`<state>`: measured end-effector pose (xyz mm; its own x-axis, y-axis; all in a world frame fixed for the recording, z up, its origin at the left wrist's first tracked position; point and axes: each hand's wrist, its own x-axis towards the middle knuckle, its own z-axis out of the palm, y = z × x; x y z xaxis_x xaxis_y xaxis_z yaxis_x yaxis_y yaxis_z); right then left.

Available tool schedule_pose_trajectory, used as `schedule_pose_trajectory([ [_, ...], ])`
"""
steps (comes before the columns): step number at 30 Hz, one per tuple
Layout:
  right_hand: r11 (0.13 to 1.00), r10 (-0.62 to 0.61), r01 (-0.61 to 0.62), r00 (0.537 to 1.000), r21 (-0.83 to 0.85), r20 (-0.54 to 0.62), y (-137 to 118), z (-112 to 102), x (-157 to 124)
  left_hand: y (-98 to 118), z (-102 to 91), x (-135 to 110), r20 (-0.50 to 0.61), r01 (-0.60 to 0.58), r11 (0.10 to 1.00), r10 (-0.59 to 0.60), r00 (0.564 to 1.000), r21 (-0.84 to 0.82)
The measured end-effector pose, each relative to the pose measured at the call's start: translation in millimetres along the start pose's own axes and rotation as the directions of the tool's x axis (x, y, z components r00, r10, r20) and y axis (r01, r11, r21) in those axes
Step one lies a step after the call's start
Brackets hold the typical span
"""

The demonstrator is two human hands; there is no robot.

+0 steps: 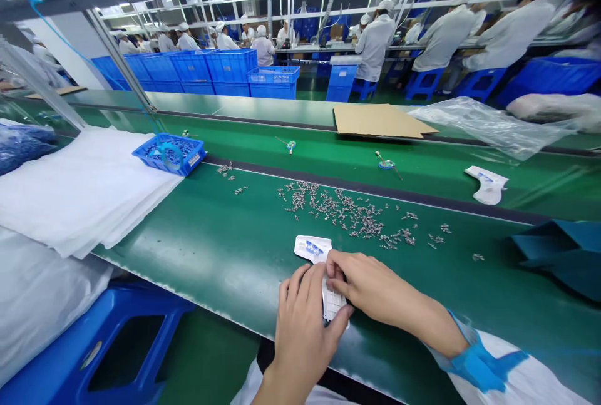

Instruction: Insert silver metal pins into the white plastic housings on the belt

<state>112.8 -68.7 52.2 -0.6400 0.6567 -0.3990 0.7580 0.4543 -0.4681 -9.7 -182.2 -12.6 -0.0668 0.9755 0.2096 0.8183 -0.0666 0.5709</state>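
Both hands meet over a small white paper piece with blue print (315, 250) near the front edge of the green belt (225, 248). My left hand (303, 323) curls its fingers around the near end of the paper. From the right, my right hand (375, 289) pinches the same piece at its middle. Just beyond the hands, several small silvery metal parts (347, 211) lie scattered over the belt.
A blue tray of parts (169, 153) sits left on a stack of white sheets (79, 186). Cardboard (378, 120), clear plastic bags (488, 123) and another white paper piece (488, 183) lie farther back. A blue stool (98, 348) stands at lower left. Workers in white stand behind.
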Motion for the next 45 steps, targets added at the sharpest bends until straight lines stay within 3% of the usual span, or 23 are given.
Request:
schedule_pose_trajectory([
  [4,0.999,0.013,-0.014,1.000,0.033,0.019,5,-3,2,-2,0.5,0,0.009,0.007,1.000,-0.007,1.000,-0.002],
  [8,0.950,-0.069,0.069,0.998,0.304,-0.011,28,3,0,-3,0.5,-3,-0.027,0.015,1.000,-0.014,1.000,0.020],
  [13,0.722,-0.045,0.052,0.999,0.690,-0.028,55,24,6,-2,2.2,-6,-0.101,-0.010,1.000,0.010,0.995,0.003],
  [17,0.567,-0.002,0.016,1.000,0.823,-0.018,55,34,11,-2,6.5,-7,-0.137,-0.029,0.999,0.032,0.990,0.029],
  [24,0.336,0.047,-0.035,0.999,0.941,0.021,41,30,5,-17,20.4,-6,-0.213,-0.089,0.991,0.109,0.971,0.105],
  [29,0.259,0.019,0.115,0.992,0.959,-0.124,33,44,6,-29,29.5,-4,-0.322,-0.144,0.982,0.178,0.930,0.126],
  [32,0.204,0.086,0.137,0.984,0.969,-0.158,31,50,9,-30,32.5,-4,-0.341,-0.144,0.982,0.178,0.923,0.122],
  [35,0.112,0.178,0.099,0.977,0.989,-0.118,29,51,11,-30,35.4,-4,-0.370,-0.112,0.989,0.141,0.918,0.099],
  [41,0.128,0.204,0.115,0.969,0.985,-0.140,25,46,9,-31,39.0,-4,-0.408,-0.054,0.997,0.070,0.910,0.049],
  [45,0.106,0.025,0.081,0.996,0.991,-0.084,20,45,4,-29,37.8,-4,-0.410,-0.118,0.993,0.118,0.904,0.026],
])
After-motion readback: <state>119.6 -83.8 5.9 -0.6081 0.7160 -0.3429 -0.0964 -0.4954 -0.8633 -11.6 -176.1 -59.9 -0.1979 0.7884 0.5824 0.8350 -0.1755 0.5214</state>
